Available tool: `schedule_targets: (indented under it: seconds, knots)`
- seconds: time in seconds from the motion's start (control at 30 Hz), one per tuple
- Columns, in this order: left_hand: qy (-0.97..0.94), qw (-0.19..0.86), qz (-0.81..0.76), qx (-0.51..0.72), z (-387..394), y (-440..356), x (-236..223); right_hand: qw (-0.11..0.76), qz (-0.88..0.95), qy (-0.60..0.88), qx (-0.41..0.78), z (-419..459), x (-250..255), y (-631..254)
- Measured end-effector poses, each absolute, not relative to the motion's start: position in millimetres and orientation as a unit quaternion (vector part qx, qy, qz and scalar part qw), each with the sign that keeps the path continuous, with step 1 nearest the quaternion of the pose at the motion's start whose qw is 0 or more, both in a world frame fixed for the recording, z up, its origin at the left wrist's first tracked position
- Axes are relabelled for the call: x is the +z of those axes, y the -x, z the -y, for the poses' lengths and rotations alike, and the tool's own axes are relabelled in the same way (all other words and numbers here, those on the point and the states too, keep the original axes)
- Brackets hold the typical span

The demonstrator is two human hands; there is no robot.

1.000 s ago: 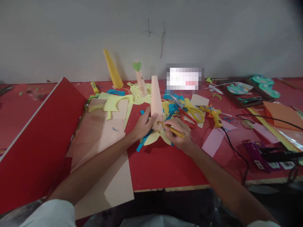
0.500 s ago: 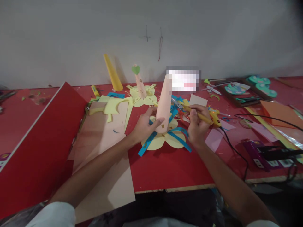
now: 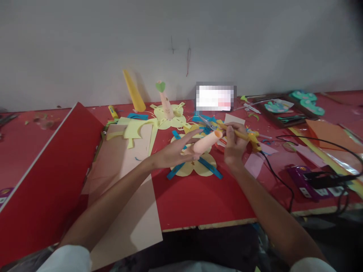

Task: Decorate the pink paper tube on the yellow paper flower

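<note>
My left hand [image 3: 177, 151] grips a peach paper cone [image 3: 207, 144], tipped over to the right so that its open narrow end faces up and right. Below it, on the red table, lies a pale yellow scalloped paper base [image 3: 208, 170] with blue strips [image 3: 177, 170] and small gold stars. My right hand [image 3: 235, 141] closes around a yellow stick-shaped tool [image 3: 241, 135], its exact kind unclear. Close to this hand are silver pliers [image 3: 208, 122] and a yellow glue gun [image 3: 254, 140] with a black cord.
Behind stand a similar peach cone [image 3: 166, 105] with a green heart and a yellow cone [image 3: 134, 92]. Tan card sheets [image 3: 121, 181] and a red board [image 3: 51, 177] occupy the left. A purple power strip [image 3: 302, 183] and dark tray [image 3: 283, 122] are on the right.
The peach cone has gone from upright on the scalloped base to tilted rightward in my left hand, raised off the base's middle. My right hand keeps the yellow tool in nearly the same place.
</note>
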State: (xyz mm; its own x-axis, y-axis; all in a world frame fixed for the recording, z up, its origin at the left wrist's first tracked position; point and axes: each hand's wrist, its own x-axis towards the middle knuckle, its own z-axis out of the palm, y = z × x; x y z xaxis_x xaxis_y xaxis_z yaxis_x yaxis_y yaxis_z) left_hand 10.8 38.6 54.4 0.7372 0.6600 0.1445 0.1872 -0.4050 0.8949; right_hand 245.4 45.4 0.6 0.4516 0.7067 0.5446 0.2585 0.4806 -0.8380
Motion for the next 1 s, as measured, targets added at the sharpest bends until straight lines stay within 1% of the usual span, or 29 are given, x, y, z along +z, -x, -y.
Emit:
schedule_targets:
  seconds: [0.1,0.23,0.4,0.5,0.63,0.7,0.73,0.8,0.9,1.0]
  knots:
    - [-0.824,0.434,-0.277,0.236,-39,-10,55,0.702,0.496,0.483,0.165,-48,-1,-247]
    - [-0.812,0.390,-0.320,0.293,-35,-14,58,0.715,0.481,0.476,0.176,-49,-1,-248]
    - [-0.788,0.313,-0.386,0.363,-28,-15,67,0.706,0.480,0.487,0.187,-51,-3,-251]
    - [-0.786,0.247,-0.429,0.372,-26,-14,71,0.702,0.480,0.489,0.194,-54,-6,-256]
    - [-0.800,0.187,-0.429,0.374,-27,-15,66,0.703,0.482,0.487,0.192,-56,-6,-258]
    - [-0.789,0.204,-0.442,0.374,-31,-15,59,0.697,0.489,0.489,0.190,-55,-6,-256]
    - [-0.777,0.232,-0.450,0.375,-32,-16,53,0.694,0.492,0.490,0.190,-54,-6,-255]
    - [-0.743,0.317,-0.448,0.383,-37,-16,41,0.687,0.500,0.493,0.188,-50,-7,-251]
    - [-0.697,0.463,-0.381,0.395,-44,-14,26,0.672,0.515,0.499,0.184,-45,-8,-246]
    - [-0.698,0.547,-0.301,0.350,-51,-5,23,0.658,0.539,0.495,0.178,-40,-7,-241]
